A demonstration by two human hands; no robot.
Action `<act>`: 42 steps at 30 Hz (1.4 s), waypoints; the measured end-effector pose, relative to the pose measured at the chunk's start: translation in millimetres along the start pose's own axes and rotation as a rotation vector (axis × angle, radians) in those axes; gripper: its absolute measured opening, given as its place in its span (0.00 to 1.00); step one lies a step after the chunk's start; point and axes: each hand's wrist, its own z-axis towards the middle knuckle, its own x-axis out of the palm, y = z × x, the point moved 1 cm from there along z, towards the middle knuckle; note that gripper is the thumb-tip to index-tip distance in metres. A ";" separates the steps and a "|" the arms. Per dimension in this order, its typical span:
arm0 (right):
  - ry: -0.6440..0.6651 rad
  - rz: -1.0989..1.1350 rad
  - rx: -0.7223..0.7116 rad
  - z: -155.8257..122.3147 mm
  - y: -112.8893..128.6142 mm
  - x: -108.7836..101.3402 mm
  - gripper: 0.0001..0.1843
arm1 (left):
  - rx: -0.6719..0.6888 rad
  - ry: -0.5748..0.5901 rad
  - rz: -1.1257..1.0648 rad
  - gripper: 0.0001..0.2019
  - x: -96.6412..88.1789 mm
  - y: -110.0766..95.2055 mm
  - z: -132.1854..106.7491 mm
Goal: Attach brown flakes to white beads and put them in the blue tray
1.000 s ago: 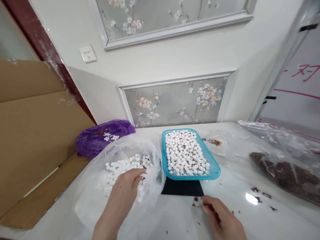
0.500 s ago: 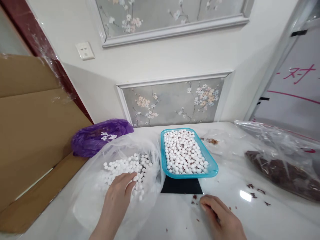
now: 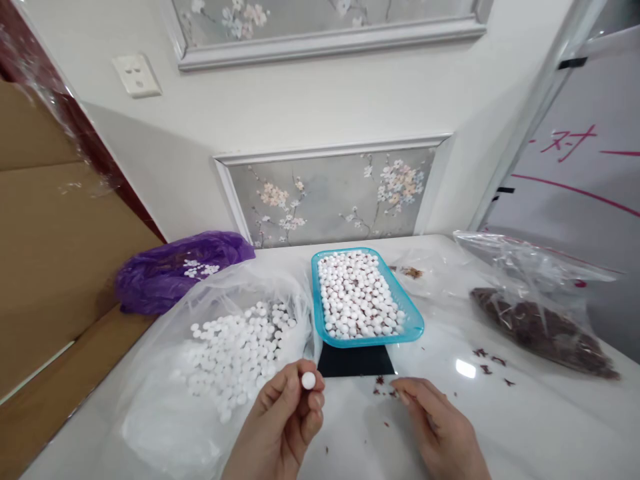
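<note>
Purple bag point(image 3: 165, 283) beyond white balls point(image 3: 235, 347), near cardboard point(image 3: 70, 247)

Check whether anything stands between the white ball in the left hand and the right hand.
Nothing visible blocks the way. The left hand holds the white ball, and only small brown bits lie in between, on the tabletop beside the right hand.

Tray point(image 3: 413, 326) sits on our table point(image 3: 550, 433), balls point(image 3: 357, 297) in it, wall point(image 3: 325, 100) behind. Left of tray — big bag point(image 3: 155, 427) with more balls point(image 3: 240, 347); behind that, small bag point(image 3: 137, 287); far left, box point(image 3: 55, 247). Far right — third bag point(image 3: 545, 327), loose bits point(image 3: 485, 369) before it. Nearer us: ball point(image 3: 309, 381) in our left hand point(image 3: 283, 423), crumbs point(image 3: 379, 381) just left of our right hand point(image 3: 440, 427).
</note>
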 end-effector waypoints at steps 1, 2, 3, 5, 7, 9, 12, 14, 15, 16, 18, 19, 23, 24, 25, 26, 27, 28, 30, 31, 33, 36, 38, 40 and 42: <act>-0.003 0.043 0.040 0.1 3.8 -0.6 0.12 | -0.015 0.007 0.003 0.12 1.0 4.2 2.1; -0.005 0.092 0.088 0.3 8.7 -1.2 0.11 | -0.033 0.013 0.011 0.12 1.9 8.9 4.4; -0.007 0.146 0.137 0.6 14.9 -1.6 0.11 | -0.056 0.017 0.018 0.12 2.8 14.1 6.8; -0.005 0.258 0.211 1.4 29.9 -2.0 0.11 | -0.111 0.026 0.022 0.11 4.7 25.5 11.9; 0.018 0.353 0.234 2.6 46.0 -1.4 0.11 | -0.163 0.033 0.021 0.10 6.3 36.7 17.1; 0.057 0.409 0.220 4.2 59.3 0.6 0.11 | -0.191 0.041 0.033 0.09 7.5 46.2 21.8; 0.090 0.451 0.162 6.4 68.5 5.7 0.12 | -0.166 0.080 0.054 0.08 8.2 55.7 27.3; 0.106 0.474 0.133 6.7 68.0 10.3 0.11 | -0.144 0.108 0.056 0.10 7.8 59.3 29.7; 0.116 0.484 0.127 6.5 66.7 12.7 0.11 | -0.141 0.119 0.060 0.10 7.4 60.5 30.6; 0.121 0.489 0.126 6.0 65.0 15.1 0.11 | -0.143 0.124 0.065 0.10 7.1 61.2 31.3; 0.107 0.477 0.122 4.6 62.2 19.3 0.11 | -0.146 0.121 0.071 0.10 6.9 61.7 32.1; 0.090 0.459 0.112 4.0 61.2 21.0 0.11 | -0.145 0.110 0.068 0.10 7.2 61.6 32.2; 0.038 0.397 0.062 3.2 60.7 24.5 0.10 | -0.148 0.049 0.033 0.09 9.6 60.7 32.3; 0.041 0.392 0.056 3.4 60.9 24.6 0.10 | -0.148 0.042 0.028 0.09 10.1 60.8 32.5; 0.047 0.387 0.053 3.7 61.1 24.6 0.10 | -0.148 0.038 0.027 0.09 10.3 61.0 32.7; 0.055 0.381 0.052 4.0 61.2 24.3 0.10 | -0.147 0.034 0.028 0.10 10.4 61.4 33.0; 0.062 0.371 0.052 4.4 61.2 24.1 0.10 | -0.144 0.030 0.030 0.10 10.3 61.8 33.4; 0.066 0.360 0.051 4.7 61.1 23.8 0.10 | -0.141 0.024 0.033 0.10 10.0 62.3 33.7; 0.064 0.335 0.043 5.3 60.8 23.4 0.10 | -0.131 0.019 0.043 0.10 9.3 63.1 34.2; 0.059 0.323 0.037 5.4 60.6 23.4 0.10 | -0.126 0.023 0.049 0.10 9.1 63.4 34.4; 0.049 0.303 0.032 5.5 60.1 23.8 0.10 | -0.115 0.040 0.059 0.10 8.5 63.8 34.8; 0.043 0.287 0.032 5.1 59.5 24.6 0.10 | -0.109 0.060 0.066 0.10 7.8 64.3 35.1; 0.042 0.283 0.025 4.9 59.3 24.8 0.10 | -0.107 0.065 0.069 0.10 7.7 64.6 34.9; 0.041 0.279 0.012 4.7 59.4 24.8 0.10 | -0.103 0.066 0.070 0.10 8.1 64.9 34.3; 0.039 0.267 0.002 4.4 59.6 24.8 0.10 | -0.095 0.061 0.067 0.10 8.9 65.2 33.8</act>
